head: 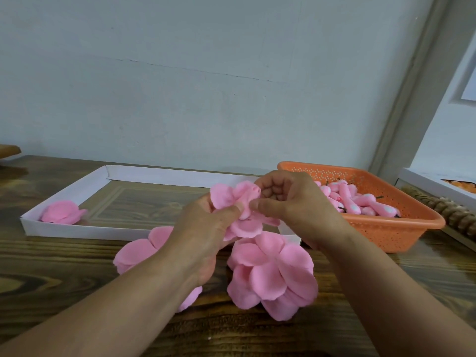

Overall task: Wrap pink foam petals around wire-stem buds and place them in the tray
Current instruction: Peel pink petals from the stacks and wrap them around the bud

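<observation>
Holding the soft pink foam flower [238,210] up over the near edge of the shallow white cardboard tray [77,229], both hands work it at once: the left hand [206,228] pinches the petals from below with thumb and fingers, while the right hand [286,199] curls its fingers in and nips the crumpled top fold. The bud and wire stem are hidden inside the foam, so I cannot tell how far the wrap has closed; it looks mid-wrap.

Supplies sit within easy reach, which seems the point of the layout. Loose pink foam petal sets [273,271] lie on the dark wood-grain desk [51,274] just under the hands, another pile [136,251] partly beneath the left forearm. The orange perforated plastic basket [386,228] of pink wire-stem buds [360,202] stands at the right hand's side. One finished pink foam bloom [61,212] rests in the tray's left corner, so most of the tray awaits filling.
</observation>
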A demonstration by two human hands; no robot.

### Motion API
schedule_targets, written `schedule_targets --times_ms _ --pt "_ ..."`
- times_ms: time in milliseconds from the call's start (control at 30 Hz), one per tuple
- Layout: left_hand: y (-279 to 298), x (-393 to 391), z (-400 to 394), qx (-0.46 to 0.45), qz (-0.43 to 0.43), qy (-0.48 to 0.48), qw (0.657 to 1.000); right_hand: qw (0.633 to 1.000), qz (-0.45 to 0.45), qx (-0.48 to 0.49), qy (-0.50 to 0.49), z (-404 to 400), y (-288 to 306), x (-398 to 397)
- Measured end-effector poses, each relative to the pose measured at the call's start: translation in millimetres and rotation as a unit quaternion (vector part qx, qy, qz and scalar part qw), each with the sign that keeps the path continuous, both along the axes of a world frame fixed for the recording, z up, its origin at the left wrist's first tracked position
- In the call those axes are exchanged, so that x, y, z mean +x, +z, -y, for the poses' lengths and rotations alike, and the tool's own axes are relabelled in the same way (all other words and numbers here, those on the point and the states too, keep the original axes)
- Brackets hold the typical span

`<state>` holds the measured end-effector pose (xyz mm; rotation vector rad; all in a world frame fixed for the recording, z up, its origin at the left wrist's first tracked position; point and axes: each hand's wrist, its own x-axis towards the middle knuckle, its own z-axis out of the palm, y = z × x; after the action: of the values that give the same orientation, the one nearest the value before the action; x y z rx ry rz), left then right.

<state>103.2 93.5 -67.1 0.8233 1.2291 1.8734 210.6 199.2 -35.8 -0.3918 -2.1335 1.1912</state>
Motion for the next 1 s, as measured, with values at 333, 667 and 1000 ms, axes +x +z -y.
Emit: schedule_targets --times_ms 333,667,1000 --pt "1 -1 0 -0.028 0.064 -0.042 0.997 0.996 0.037 -0.045 0.061 -14 -5 6" --pt "3 -1 0 -0.051 0.097 -0.031 0.994 0.999 0.0 -0.03 0.032 -10 -7 3" --pt "1 -3 1 -0.066 0.076 -0.024 0.995 0.999 0.003 -0.012 0.03 1 -7 -1"
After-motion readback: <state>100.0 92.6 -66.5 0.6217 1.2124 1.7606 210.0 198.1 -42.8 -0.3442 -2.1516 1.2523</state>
